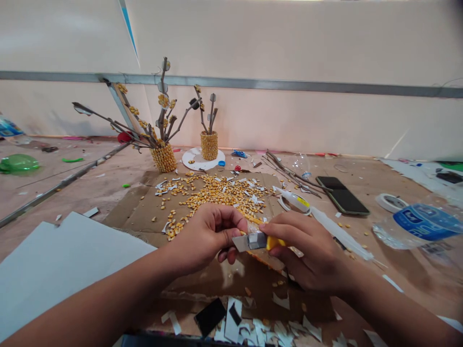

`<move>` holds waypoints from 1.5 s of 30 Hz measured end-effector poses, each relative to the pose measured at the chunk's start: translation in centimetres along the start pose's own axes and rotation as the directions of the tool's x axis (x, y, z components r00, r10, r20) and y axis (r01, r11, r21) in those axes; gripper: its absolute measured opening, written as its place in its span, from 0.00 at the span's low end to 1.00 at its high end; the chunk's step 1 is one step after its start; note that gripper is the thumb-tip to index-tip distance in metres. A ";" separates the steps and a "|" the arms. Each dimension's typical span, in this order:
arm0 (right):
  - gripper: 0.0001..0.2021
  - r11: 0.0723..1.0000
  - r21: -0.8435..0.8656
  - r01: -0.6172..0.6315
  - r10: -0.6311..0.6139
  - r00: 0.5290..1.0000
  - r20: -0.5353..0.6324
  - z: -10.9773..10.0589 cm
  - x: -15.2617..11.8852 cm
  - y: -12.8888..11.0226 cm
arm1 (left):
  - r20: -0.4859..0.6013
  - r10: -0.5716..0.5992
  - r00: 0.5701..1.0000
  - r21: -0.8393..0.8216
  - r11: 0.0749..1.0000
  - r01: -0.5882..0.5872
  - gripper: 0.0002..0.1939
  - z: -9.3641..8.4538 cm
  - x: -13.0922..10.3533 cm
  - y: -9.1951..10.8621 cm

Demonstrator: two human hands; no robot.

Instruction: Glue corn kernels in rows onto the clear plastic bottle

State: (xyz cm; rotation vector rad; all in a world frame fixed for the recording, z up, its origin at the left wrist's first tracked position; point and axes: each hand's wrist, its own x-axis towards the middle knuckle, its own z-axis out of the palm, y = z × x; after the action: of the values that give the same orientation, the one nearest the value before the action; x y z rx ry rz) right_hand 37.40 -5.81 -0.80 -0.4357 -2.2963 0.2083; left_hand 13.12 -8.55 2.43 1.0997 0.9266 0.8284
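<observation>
My right hand [307, 248] is closed around the yellow handle of a utility knife [255, 241]. Its flat metal blade points left, towards the fingertips of my left hand [213, 231]. The left thumb and index finger pinch a small yellow piece that looks like a corn kernel [242, 233], right by the blade. Shiny clear material shows just behind the knife, too small to name. Beyond both hands, loose corn kernels [220, 193] and white paper scraps are spread over a brown cardboard sheet [135, 207].
Two kernel-covered pots [164, 158] hold twigs at the back. On the right are a glue gun [294, 200], a phone [342, 195], a tape roll [391, 202] and a plastic bottle [423, 224]. White sheets [75, 270] lie left; paper offcuts [260, 332] are in front.
</observation>
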 end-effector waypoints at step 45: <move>0.14 0.952 0.263 -0.160 0.218 0.953 -0.212 0.4 0.9 -1.8 | -0.079 0.263 0.962 0.108 0.961 -0.254 0.17 2.0 0.2 -0.7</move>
State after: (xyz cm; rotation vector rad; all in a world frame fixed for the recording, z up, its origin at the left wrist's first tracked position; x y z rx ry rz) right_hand 36.12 -7.15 0.02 -0.5253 -1.9621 0.5011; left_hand 15.06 -9.28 2.07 1.2940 0.9192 1.0651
